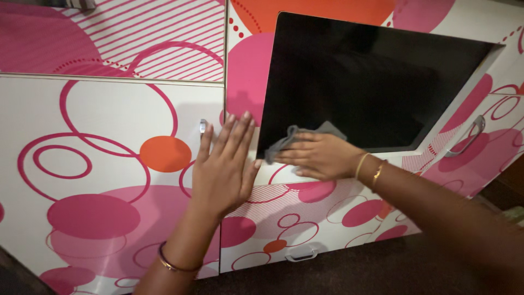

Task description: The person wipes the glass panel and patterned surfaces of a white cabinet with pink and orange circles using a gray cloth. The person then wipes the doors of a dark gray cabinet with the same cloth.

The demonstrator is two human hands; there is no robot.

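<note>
Wiping along the lower edge of the dark glass panel, the right hand lies flat, pinning a soft grey cloth against it. Left hand is open, fingers spread on the glossy cabinet door, holding nothing. Best with even pressure and overlapping strokes; smooth glass streaks easily.

We see bare forearms, no sleeves. Left wrist: dark bangle plus gold one. Right wrist: two gold bangles.
</note>
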